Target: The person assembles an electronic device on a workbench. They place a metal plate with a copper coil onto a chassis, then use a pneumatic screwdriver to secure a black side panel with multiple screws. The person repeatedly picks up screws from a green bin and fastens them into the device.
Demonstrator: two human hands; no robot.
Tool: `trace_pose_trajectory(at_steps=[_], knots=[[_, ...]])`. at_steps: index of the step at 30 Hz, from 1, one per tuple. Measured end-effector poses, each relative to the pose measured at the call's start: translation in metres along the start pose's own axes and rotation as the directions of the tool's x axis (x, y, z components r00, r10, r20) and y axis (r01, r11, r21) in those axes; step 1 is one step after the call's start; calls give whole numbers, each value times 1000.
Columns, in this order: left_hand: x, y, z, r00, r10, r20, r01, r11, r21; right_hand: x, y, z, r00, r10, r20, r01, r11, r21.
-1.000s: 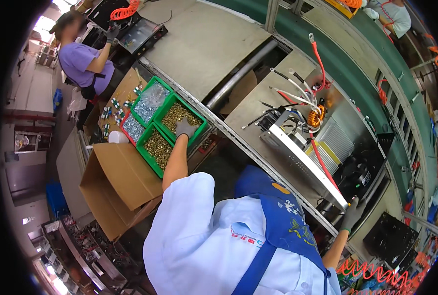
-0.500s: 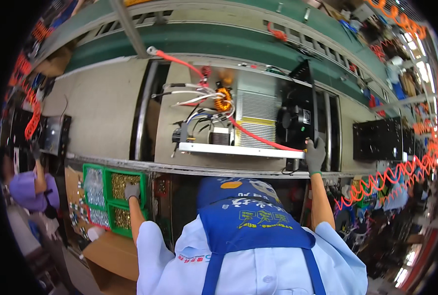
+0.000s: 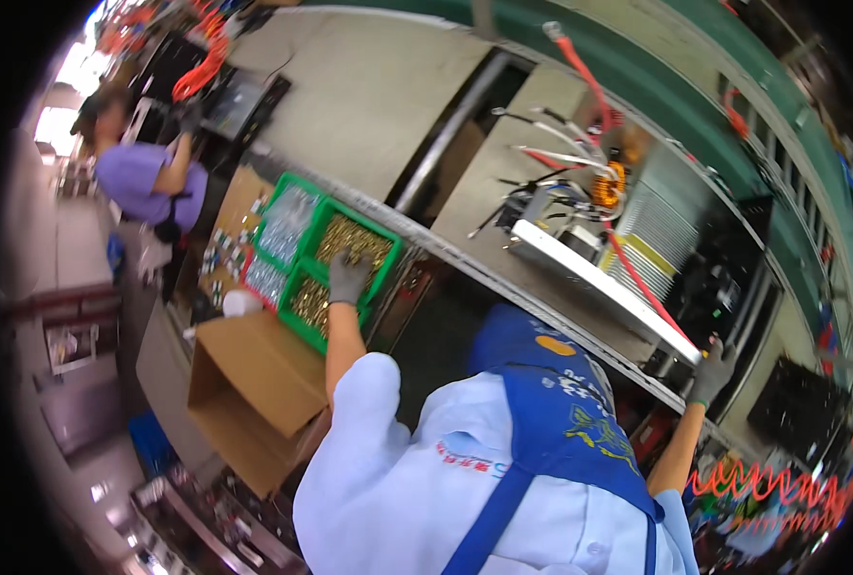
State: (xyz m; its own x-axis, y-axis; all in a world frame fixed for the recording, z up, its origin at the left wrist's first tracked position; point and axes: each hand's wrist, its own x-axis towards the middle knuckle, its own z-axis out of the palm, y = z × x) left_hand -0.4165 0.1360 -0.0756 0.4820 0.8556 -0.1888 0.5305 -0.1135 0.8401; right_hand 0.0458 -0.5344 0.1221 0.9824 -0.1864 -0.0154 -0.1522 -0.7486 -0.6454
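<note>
My left hand, in a grey glove, reaches into a green bin of small brass-coloured fasteners. Its fingers are apart, with the tips among the pieces; whether one is between them is hidden. On the right, my gloved right hand is closed at the near corner of an open metal chassis. The end of a thick red cable is at its fingertips. Inside the chassis are a copper-wound ring coil, finned heat sinks and several loose black and white wires.
Beside the brass pieces, another green bin holds silver fasteners. An open cardboard box stands below the bins. A co-worker in a purple shirt is at the far left. Another black chassis lies at right, near coiled orange hoses.
The view has turned and swung left, so the bench slants and the bins sit nearer the middle. My left hand is still at the brass fasteners; my right stays at the chassis corner.
</note>
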Motion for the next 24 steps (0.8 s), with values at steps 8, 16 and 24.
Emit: trace_pose_trajectory(at_steps=[8,16,24], knots=[[-17,40,12,859,-474,195,305,167,-938,8,-1,-6,999,-11,33,15,991,-132],[-10,42,21,838,-506,203,352,217,-911,6,4,-1,996,-75,-54,70,994,-88],[-8,11,28,896,-407,177,349,400,-847,1,-8,-4,998,-66,-14,66,998,-25]])
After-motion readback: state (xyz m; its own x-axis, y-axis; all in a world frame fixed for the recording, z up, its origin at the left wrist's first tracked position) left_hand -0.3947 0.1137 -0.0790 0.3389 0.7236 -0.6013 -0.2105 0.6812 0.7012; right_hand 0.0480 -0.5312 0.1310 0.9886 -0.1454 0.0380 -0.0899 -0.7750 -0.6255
